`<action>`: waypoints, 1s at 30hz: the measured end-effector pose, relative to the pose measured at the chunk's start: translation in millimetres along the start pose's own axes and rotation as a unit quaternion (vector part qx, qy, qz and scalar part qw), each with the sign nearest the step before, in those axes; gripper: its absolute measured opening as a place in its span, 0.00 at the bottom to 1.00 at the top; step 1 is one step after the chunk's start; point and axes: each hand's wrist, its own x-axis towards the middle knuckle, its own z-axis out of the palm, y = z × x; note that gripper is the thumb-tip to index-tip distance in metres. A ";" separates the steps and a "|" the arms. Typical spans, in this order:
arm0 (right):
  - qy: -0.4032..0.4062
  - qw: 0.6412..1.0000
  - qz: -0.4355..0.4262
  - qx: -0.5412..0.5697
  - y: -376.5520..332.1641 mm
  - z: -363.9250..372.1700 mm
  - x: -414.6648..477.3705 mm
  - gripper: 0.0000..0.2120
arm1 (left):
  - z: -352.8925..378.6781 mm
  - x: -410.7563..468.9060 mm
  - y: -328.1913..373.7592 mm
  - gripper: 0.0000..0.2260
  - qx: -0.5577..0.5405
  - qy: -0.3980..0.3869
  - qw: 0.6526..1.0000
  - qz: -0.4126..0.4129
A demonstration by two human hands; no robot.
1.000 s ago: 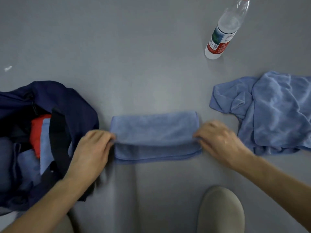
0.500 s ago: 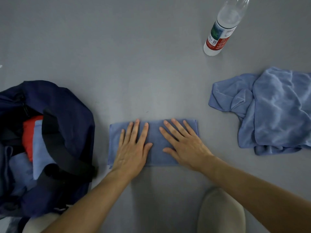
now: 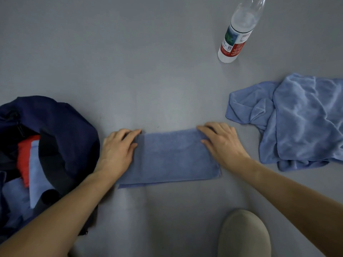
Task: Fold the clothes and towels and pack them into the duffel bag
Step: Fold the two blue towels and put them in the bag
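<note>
A folded blue towel [image 3: 172,156] lies flat as a long strip on the grey floor in front of me. My left hand [image 3: 118,149] is at its left end, with fingers and thumb curled round the far left corner. At the right end, my right hand [image 3: 221,142] pinches the far right corner. The dark navy duffel bag [image 3: 70,130] lies open at the left, with red and light blue folded items [image 3: 27,164] inside. A crumpled blue towel [image 3: 297,119] lies in a heap at the right.
A clear plastic water bottle [image 3: 237,34] with a red and white label stands on the floor at the far right. A beige shoe toe [image 3: 245,234] shows at the bottom right. Grey floor [image 3: 130,62] stretches beyond the towel.
Both hands lay flat on the middle of the folded towel half a second ago. They have slid apart to its two ends and now grip the far corners.
</note>
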 end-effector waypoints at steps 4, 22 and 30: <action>-0.080 0.992 0.075 0.061 7.9 -13.3 15.6 0.16 | -15.3 15.7 -7.2 0.14 -0.024 -0.075 0.997 -0.019; -0.047 0.983 -0.174 -0.021 -14.7 -11.0 -80.2 0.08 | -8.1 -88.8 25.0 0.12 0.089 -0.031 0.994 -0.055; -0.091 0.969 -0.229 -0.026 -28.5 -5.9 -46.0 0.25 | 13.1 -74.7 107.4 0.39 -0.113 -0.069 0.953 -0.272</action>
